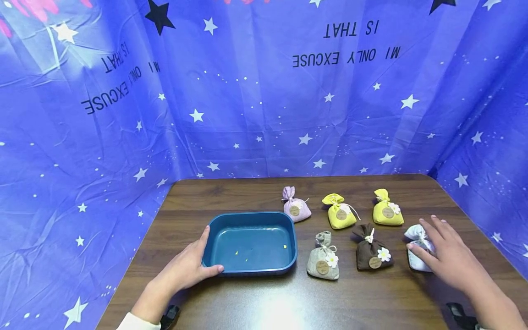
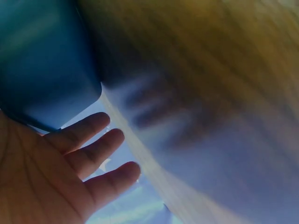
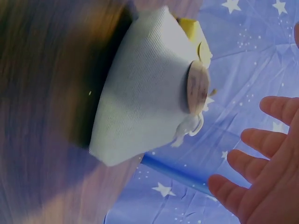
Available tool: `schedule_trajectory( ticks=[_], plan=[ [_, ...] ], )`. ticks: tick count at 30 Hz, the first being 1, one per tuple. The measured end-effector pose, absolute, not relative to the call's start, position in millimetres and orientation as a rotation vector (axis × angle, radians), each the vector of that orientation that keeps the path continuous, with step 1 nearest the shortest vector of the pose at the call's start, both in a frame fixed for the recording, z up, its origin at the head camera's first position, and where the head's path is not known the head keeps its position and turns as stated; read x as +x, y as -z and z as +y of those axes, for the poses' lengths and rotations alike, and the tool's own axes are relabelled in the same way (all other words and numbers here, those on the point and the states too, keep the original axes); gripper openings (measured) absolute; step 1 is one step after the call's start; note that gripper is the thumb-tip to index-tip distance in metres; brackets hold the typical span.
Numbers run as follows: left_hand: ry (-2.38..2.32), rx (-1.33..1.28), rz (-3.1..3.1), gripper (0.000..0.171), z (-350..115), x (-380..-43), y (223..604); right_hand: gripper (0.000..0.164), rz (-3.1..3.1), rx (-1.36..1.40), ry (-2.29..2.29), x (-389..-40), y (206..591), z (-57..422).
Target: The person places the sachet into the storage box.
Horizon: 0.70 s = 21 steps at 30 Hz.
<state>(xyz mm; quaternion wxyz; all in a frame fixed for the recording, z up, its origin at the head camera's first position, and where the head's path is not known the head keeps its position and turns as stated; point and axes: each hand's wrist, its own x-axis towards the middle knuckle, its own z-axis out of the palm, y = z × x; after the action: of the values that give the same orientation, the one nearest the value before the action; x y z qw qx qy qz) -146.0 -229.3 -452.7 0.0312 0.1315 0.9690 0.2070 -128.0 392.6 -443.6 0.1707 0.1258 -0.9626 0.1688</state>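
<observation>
My left hand (image 1: 187, 268) lies against the near left corner of a teal rectangular tray (image 1: 222, 273), thumb at its near rim and forefinger along its left side. In the left wrist view, three straight, spread fingers stay off the tray wall (image 2: 51, 70). Over at the right, my right hand (image 1: 447, 254) hovers above a white drawstring pouch (image 1: 416, 261), its fingers spread and partly covering it. That white pouch (image 3: 140, 88) shows a round wooden tag and a white bow in the right wrist view, with the fingertips apart from it.
Between tray and right hand sit a grey pouch (image 1: 317, 261) and a dark brown pouch (image 1: 367, 254). Behind them stand a pink pouch (image 1: 299, 206) and two yellow pouches, one left (image 1: 340, 217), one right (image 1: 383, 213). A blue starry curtain (image 1: 264, 114) surrounds the wooden table (image 1: 231, 195).
</observation>
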Motion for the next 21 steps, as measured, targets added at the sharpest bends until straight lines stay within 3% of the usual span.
schedule_trajectory(
  ticks=[21],
  plan=[
    [-0.715, 0.278, 2.902, 0.119, -227, -143, 448, 0.06, -2.831, 0.107, -0.831, -129, 427, 420]
  ],
)
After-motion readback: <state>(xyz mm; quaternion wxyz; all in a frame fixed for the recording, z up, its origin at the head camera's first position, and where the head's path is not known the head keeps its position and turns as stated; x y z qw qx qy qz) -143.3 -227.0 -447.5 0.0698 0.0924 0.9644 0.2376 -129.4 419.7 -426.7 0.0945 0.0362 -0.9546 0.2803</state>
